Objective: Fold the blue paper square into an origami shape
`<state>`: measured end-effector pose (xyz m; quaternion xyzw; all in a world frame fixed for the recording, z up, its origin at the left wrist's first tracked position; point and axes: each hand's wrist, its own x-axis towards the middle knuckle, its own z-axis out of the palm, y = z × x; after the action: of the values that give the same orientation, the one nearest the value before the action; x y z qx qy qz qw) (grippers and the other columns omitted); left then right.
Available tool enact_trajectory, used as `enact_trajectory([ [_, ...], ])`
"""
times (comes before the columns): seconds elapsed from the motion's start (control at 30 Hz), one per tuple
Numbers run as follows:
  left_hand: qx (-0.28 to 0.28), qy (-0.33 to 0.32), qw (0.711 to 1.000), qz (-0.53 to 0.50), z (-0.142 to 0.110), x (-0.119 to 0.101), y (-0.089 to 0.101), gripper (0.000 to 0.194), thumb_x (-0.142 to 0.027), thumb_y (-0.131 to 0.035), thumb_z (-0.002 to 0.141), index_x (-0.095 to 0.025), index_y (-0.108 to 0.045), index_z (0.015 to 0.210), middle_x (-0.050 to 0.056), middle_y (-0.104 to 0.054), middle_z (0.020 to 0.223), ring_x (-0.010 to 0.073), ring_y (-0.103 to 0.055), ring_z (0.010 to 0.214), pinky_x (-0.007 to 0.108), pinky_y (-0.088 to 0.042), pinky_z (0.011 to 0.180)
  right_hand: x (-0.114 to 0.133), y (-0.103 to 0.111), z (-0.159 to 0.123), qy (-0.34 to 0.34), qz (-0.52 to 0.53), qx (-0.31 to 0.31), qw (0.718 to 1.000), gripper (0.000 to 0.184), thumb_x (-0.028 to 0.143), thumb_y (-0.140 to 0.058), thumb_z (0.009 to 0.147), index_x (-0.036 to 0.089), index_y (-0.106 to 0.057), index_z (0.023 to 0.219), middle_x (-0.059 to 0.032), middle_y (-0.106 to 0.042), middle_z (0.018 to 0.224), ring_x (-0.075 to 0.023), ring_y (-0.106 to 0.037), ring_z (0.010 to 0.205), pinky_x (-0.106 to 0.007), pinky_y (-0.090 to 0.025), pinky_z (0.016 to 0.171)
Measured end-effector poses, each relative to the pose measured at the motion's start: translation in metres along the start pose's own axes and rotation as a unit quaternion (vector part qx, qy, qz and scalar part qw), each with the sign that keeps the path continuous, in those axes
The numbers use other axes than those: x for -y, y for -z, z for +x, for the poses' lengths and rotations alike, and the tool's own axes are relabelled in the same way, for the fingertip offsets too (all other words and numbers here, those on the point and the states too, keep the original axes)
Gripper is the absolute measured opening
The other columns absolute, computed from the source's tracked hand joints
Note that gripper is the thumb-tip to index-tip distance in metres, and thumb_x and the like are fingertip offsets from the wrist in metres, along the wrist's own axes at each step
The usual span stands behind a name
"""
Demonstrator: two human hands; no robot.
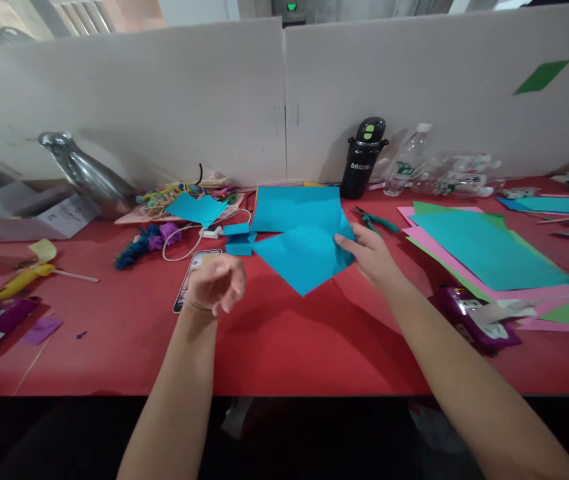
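Note:
My right hand (369, 253) pinches the right side of a blue sheet of paper (299, 257), thumb on top. The sheet is held with one corner pointing down towards the front edge, just over the red table. Behind it lies another blue sheet (297, 207), partly covered. My left hand (217, 280) hovers left of the paper, its fingers loosely curled and nothing seen in them. Below that hand is a phone (181, 293), partly hidden by it. A small folded blue paper piece (238, 240) rests between the phone and the sheets.
Green-handled pliers (381, 222) and a black bottle (363, 160) stand near the back right. Stacked coloured paper (494, 253) and a purple power strip (479, 323) lie rightward. On the left are a metal jug (89, 173), purple-blue crepe bundle (149, 243) and yellow glue gun (19, 280).

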<state>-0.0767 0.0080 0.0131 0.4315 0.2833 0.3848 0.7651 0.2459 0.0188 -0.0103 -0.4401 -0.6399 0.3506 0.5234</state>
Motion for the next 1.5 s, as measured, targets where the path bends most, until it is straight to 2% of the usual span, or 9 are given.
enact_trajectory([
  [0.1,-0.06,-0.115,0.991,-0.044,0.011,-0.004,-0.006,0.037,-0.04,-0.057,0.086,-0.02,-0.058,0.054,-0.004,-0.035,0.033,0.0053,-0.03,0.025,0.018,-0.031,0.032,0.005,0.0,-0.003,-0.072,0.065,0.083,0.992,0.033,0.051,-0.07,0.084,0.022,-0.068,0.099,-0.0052,-0.073,0.091,-0.0219,-0.07,0.082,-0.038,-0.06,0.076],
  [0.23,-0.082,0.008,0.993,0.083,0.021,0.008,-0.019,0.027,-0.043,-0.067,0.083,-0.017,-0.074,0.085,0.01,-0.071,0.075,0.0173,-0.066,0.058,0.024,-0.05,0.048,0.015,-0.005,-0.008,-0.093,0.11,0.178,0.973,0.035,0.047,-0.069,0.085,0.021,-0.068,0.109,-0.0061,-0.074,0.1,-0.0222,-0.072,0.089,-0.037,-0.061,0.077],
  [0.3,-0.097,0.03,0.984,0.146,0.022,0.017,-0.024,0.023,-0.033,-0.081,0.072,-0.021,-0.076,0.092,0.01,-0.075,0.089,0.0213,-0.071,0.073,0.027,-0.056,0.058,0.012,-0.006,-0.008,-0.071,0.071,0.157,0.982,0.035,0.046,-0.069,0.086,0.021,-0.067,0.111,-0.0069,-0.074,0.103,-0.0223,-0.071,0.089,-0.036,-0.061,0.075],
  [0.47,0.045,0.048,0.98,0.186,0.027,0.029,-0.035,0.026,-0.017,-0.08,0.07,-0.023,-0.076,0.094,0.007,-0.076,0.088,0.0247,-0.072,0.081,0.036,-0.059,0.072,-0.005,-0.009,-0.005,0.041,-0.091,0.021,0.995,0.039,0.04,-0.069,0.086,0.022,-0.063,0.12,-0.0104,-0.069,0.12,-0.0266,-0.066,0.109,-0.046,-0.056,0.093],
  [0.6,0.02,0.023,0.976,0.214,0.036,0.032,-0.037,0.025,-0.015,-0.077,0.071,-0.023,-0.076,0.095,0.007,-0.076,0.091,0.0232,-0.072,0.08,0.033,-0.058,0.068,-0.005,-0.013,-0.007,0.128,-0.188,-0.01,0.974,0.033,0.034,-0.063,0.092,0.025,-0.064,0.123,-0.0097,-0.067,0.124,-0.027,-0.063,0.115,-0.049,-0.05,0.102],
  [0.87,-0.025,-0.013,0.969,0.246,0.04,0.037,-0.039,0.038,-0.012,-0.078,0.066,-0.022,-0.075,0.102,0.01,-0.076,0.099,0.0247,-0.072,0.088,0.033,-0.059,0.072,-0.002,-0.017,-0.006,0.178,-0.262,-0.093,0.944,0.005,0.026,-0.064,0.09,0.023,-0.068,0.09,-0.01,-0.065,0.102,-0.0278,-0.063,0.103,-0.05,-0.05,0.095],
  [1.17,-0.021,-0.051,0.983,0.176,0.046,0.045,-0.038,0.045,-0.008,-0.072,0.068,-0.022,-0.073,0.111,0.008,-0.075,0.094,0.0251,-0.07,0.086,0.033,-0.058,0.071,0.01,-0.024,-0.017,0.215,-0.236,0.085,0.944,0.01,0.018,-0.059,0.09,0.025,-0.063,0.097,-0.0047,-0.073,0.115,-0.0209,-0.067,0.11,-0.042,-0.049,0.101],
  [1.3,-0.023,-0.029,0.985,0.168,0.045,0.046,-0.041,0.055,-0.011,-0.072,0.072,-0.02,-0.065,0.125,0.007,-0.072,0.09,0.021,-0.068,0.08,0.032,-0.055,0.071,0.006,-0.032,-0.019,0.266,-0.319,0.065,0.908,0.024,0.017,-0.059,0.092,0.027,-0.067,0.113,-0.0016,-0.075,0.112,-0.021,-0.067,0.113,-0.052,-0.028,0.118],
  [1.5,0.053,-0.013,0.975,0.218,0.044,0.044,-0.041,0.07,-0.016,-0.069,0.079,-0.018,-0.047,0.146,0.004,-0.068,0.086,0.0159,-0.063,0.077,0.031,-0.05,0.078,0.001,-0.037,-0.019,0.295,-0.333,0.101,0.89,0.022,0.021,-0.055,0.098,0.03,-0.074,0.106,0.0022,-0.075,0.118,-0.0206,-0.063,0.12,-0.049,-0.028,0.115],
])
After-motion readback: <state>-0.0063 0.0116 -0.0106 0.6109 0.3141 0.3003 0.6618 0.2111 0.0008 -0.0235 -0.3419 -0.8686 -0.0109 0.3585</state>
